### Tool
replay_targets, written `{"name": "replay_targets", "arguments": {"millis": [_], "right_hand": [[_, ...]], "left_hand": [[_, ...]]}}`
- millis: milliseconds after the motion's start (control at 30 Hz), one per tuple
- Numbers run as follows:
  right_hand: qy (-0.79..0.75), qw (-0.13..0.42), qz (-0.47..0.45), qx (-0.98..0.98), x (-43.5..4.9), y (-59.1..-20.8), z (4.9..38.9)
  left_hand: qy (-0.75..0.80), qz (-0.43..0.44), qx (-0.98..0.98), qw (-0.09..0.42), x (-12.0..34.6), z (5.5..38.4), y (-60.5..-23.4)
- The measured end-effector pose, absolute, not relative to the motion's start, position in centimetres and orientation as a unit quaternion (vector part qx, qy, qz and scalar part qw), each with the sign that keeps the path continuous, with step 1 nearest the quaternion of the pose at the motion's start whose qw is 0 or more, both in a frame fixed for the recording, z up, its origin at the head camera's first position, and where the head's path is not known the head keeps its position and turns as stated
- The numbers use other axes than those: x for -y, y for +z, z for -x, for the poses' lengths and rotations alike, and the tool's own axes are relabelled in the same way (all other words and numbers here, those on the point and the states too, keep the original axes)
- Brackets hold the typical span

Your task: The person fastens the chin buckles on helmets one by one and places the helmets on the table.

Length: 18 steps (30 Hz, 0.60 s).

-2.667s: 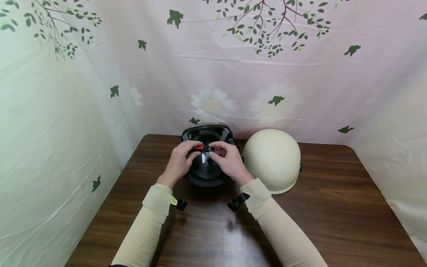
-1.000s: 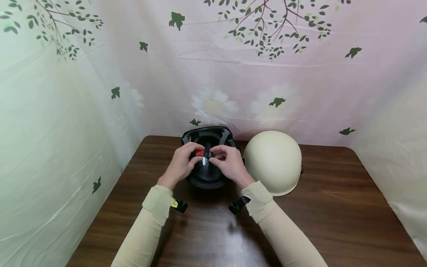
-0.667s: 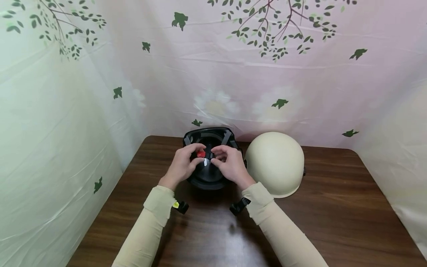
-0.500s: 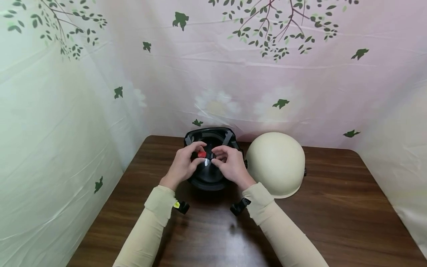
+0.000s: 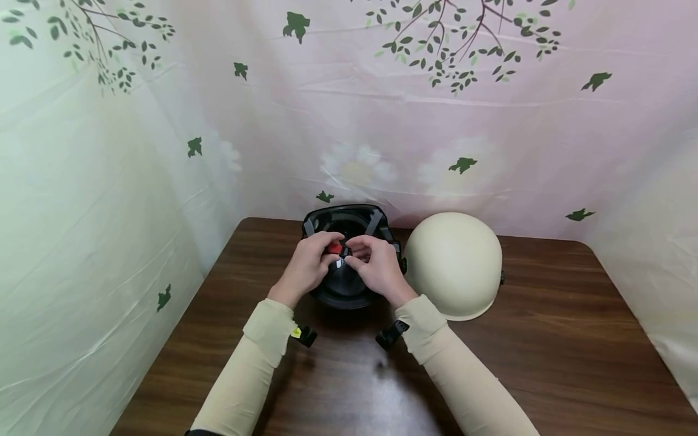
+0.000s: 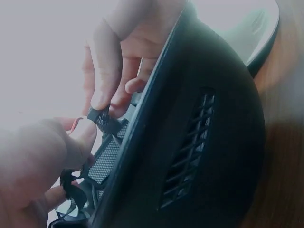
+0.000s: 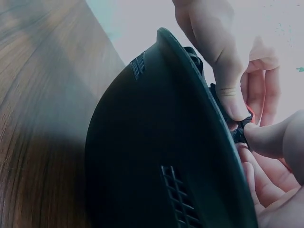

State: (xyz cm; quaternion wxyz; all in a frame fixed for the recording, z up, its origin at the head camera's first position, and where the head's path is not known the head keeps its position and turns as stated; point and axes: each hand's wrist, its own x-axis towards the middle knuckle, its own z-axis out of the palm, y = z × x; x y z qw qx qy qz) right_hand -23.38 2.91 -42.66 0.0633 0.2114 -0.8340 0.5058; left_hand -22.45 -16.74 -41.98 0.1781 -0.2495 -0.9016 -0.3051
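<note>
A black helmet (image 5: pixel 347 298) lies upturned on the table, its hollow and grey straps facing up. Over the hollow, my left hand (image 5: pixel 305 266) pinches the red part of a chin-strap buckle (image 5: pixel 334 249) between thumb and fingers. Opposite it, my right hand (image 5: pixel 377 269) pinches the black end of the strap. The fingertips of both hands nearly meet. In the left wrist view the black buckle piece (image 6: pixel 99 116) sits between the fingers, above the mesh lining. From the right wrist view, the helmet's vented outer shell (image 7: pixel 156 133) fills the middle. Whether the buckle halves are joined cannot be told.
A cream helmet (image 5: pixel 454 266) rests dome-up just right of the black one, close to my right wrist. Both stand near the back edge of the brown wooden table (image 5: pixel 349 375). Patterned cloth (image 5: pixel 382 121) hangs behind and at the sides.
My left hand has shifted right, bringing its fingertips closer to those of the right hand. Both hands keep their pinch on the strap. The head view has shifted slightly.
</note>
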Motion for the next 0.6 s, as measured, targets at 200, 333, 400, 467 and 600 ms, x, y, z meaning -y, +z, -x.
{"name": "replay_targets", "arguments": {"millis": [200, 333, 400, 467, 600], "right_hand": [[0.508, 0.070, -0.211, 0.832, -2.92, -42.53, 23.33], [0.508, 0.065, -0.210, 0.833, -3.03, -42.37, 23.12], [0.509, 0.062, -0.209, 0.833, -3.12, -42.34, 23.05], [0.509, 0.062, -0.207, 0.833, -3.23, -42.37, 23.03], [0.514, 0.062, -0.205, 0.830, -3.26, -42.51, 22.98]], "left_hand": [[-0.320, 0.262, 0.891, 0.189, 17.07, 22.65, -42.10], [-0.328, 0.268, 0.887, 0.185, 17.10, 22.71, -42.18], [-0.332, 0.271, 0.885, 0.181, 17.02, 22.75, -42.19], [-0.335, 0.275, 0.884, 0.176, 16.93, 22.84, -42.21], [-0.337, 0.284, 0.882, 0.168, 17.01, 23.05, -42.30]]}}
